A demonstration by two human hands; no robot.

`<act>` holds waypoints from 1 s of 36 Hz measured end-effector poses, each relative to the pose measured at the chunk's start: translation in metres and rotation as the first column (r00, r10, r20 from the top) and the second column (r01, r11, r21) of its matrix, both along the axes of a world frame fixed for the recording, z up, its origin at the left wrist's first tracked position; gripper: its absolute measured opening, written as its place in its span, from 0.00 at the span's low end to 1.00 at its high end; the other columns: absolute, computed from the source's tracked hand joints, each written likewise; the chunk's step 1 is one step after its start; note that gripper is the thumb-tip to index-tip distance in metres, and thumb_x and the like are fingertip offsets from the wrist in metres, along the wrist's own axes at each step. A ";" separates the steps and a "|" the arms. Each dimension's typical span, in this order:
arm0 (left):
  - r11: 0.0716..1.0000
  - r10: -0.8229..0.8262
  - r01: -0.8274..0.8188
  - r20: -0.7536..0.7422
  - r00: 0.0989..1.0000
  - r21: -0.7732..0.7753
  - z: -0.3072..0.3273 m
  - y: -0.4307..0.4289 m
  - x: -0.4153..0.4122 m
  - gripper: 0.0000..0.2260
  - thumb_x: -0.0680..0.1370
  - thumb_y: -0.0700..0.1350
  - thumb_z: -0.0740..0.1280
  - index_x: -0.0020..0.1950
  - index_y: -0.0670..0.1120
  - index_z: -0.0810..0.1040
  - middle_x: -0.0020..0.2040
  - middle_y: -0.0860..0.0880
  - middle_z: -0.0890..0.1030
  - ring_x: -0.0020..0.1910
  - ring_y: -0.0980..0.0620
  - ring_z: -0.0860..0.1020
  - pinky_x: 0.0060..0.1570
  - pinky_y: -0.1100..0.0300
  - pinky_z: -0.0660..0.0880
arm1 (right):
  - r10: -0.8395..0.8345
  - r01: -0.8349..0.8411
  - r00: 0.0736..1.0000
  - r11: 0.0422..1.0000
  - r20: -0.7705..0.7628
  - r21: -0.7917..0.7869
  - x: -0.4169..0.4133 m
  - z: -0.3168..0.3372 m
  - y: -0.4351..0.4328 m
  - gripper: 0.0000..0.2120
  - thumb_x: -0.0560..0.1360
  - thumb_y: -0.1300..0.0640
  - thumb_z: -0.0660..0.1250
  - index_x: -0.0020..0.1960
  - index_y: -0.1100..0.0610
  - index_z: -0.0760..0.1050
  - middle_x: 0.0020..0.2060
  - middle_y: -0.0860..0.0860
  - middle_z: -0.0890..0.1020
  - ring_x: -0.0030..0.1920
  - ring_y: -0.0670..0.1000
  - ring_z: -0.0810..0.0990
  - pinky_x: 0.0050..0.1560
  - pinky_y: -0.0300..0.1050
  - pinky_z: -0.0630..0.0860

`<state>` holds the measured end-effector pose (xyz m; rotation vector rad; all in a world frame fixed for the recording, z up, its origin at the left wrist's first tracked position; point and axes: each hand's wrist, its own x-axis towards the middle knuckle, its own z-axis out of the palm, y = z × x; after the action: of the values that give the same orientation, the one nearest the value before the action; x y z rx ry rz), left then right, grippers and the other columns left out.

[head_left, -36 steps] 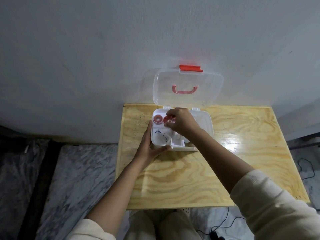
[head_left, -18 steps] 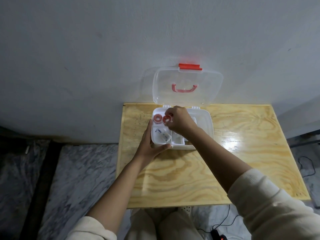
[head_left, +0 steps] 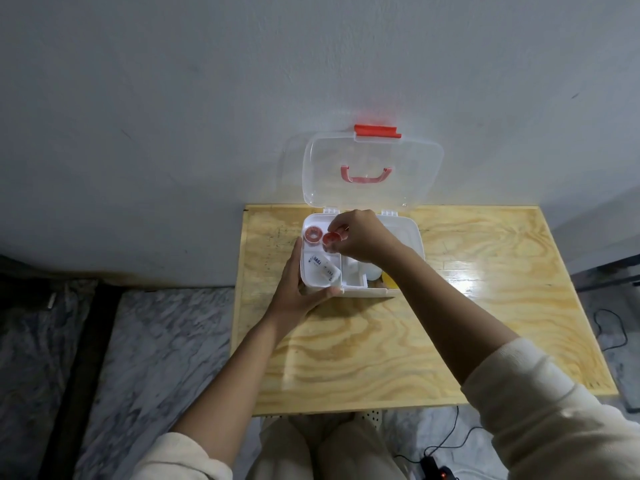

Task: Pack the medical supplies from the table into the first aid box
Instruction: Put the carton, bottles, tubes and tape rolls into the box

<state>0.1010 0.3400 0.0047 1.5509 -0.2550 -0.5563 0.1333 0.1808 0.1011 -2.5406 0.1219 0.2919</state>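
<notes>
The right hand (head_left: 360, 235) is covering much of the middle of the first aid box (head_left: 414, 237), so whatever is lying under the palm is hidden from me; only a slice of something yellow (head_left: 389, 282) and a pale round shape (head_left: 373, 273) are peeking out below the wrist, too little to name. The box is sitting open at the back of the plywood table (head_left: 415, 341), its clear lid (head_left: 372, 168) standing up against the wall with the red latch (head_left: 377, 130) on top and a red handle (head_left: 366, 174) showing through. A white divided tray (head_left: 320, 282) is resting in the box's left half: one red-rimmed tape roll (head_left: 313, 234) is lying flat in its far left corner, and a small packet with printing too blurred to read (head_left: 322, 266) is lying nearer the front. The right fingertips are pinching a second red tape roll (head_left: 331, 239), tilted, just beside the first. The left hand (head_left: 298, 289) is cupping the box's near left corner, fingers curled round it, thumb along the front edge. Both sleeves are being cut off by the bottom edge.
</notes>
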 end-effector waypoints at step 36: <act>1.000 0.017 -0.017 -0.016 1.000 0.020 0.005 -0.002 -0.001 0.47 0.65 0.50 0.80 0.79 0.57 0.58 0.72 0.55 0.73 0.70 0.54 0.73 0.68 0.50 0.74 | -0.300 0.221 0.827 0.951 0.475 0.216 -0.009 0.015 -0.019 0.10 0.73 0.64 0.67 0.54 0.62 0.78 0.51 0.58 0.80 0.44 0.50 0.79 0.49 0.40 0.78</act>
<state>0.1000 0.3381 0.0102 1.5659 -0.2242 -0.5590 0.1243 0.1618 0.1165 -2.3222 0.2319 -0.4591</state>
